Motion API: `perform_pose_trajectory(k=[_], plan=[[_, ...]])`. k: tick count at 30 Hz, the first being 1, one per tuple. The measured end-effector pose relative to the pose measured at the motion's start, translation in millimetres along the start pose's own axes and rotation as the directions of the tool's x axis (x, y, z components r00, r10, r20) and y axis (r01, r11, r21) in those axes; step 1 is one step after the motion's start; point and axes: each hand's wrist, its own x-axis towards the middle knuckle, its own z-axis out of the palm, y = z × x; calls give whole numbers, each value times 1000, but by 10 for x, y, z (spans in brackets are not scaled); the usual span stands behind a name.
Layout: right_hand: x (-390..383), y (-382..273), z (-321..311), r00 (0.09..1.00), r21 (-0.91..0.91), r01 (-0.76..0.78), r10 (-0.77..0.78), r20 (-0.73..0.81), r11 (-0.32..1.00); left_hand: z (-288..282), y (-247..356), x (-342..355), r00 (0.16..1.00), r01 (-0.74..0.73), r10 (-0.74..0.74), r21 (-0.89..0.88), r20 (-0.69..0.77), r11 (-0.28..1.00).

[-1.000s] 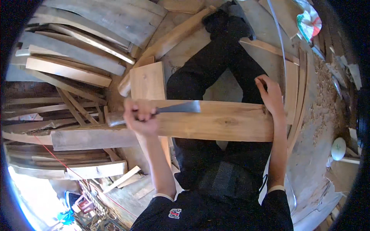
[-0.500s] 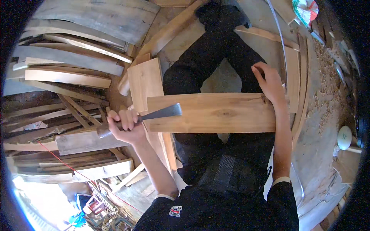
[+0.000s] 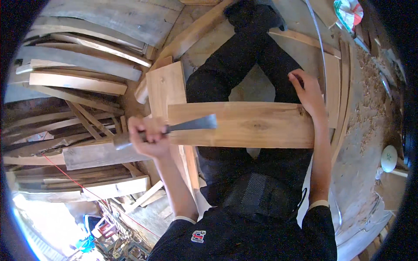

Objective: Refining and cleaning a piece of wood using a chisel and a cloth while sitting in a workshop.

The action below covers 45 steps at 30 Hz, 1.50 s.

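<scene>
A flat board (image 3: 244,126) of pale brown wood with a dark knot lies across my thighs. My left hand (image 3: 150,135) is closed around the handle of a chisel (image 3: 191,124), just past the board's left end. The chisel's wide grey blade points right, over the board's left part; whether it touches the wood I cannot tell. My right hand (image 3: 307,91) rests by the board's far right corner, over my leg. Its fingers are loosely bent, with a gap between thumb and forefinger, and nothing shows in it.
Planks (image 3: 82,82) are stacked along the left side. A squarer board (image 3: 167,85) sits under the left end of mine. Long strips (image 3: 344,95) lie at right, near wood shavings (image 3: 370,91). A pale oval object (image 3: 389,158) and a colourful bag (image 3: 348,14) are farther right.
My left hand has moved slightly right and up with the chisel, so the blade reaches farther over the board. My right hand stays by the board's right end.
</scene>
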Motion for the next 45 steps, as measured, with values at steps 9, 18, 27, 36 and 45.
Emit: perform_pose_trajectory(k=[9, 18, 27, 36, 45], plan=[[5, 25, 38, 998, -144, 57, -61, -19, 988, 252, -288, -179, 998, 60, -60, -46, -3, 997], [-10, 3, 22, 1000, -18, 19, -19, 8, 1000, 374, -465, -240, 981, 164, -162, -9, 107, 986], [32, 74, 32, 1000, -127, 18, -17, 13, 992, 144, -81, -51, 998, 30, -34, -87, -46, 996], [1, 57, 46, 999, -10, 42, -42, -3, 999, 932, -814, -484, 928, 292, -272, -44, 254, 956], [-6, 46, -7, 997, -34, 81, -81, -8, 996, 59, 30, -173, 1000, 23, -23, 0, -15, 1000]])
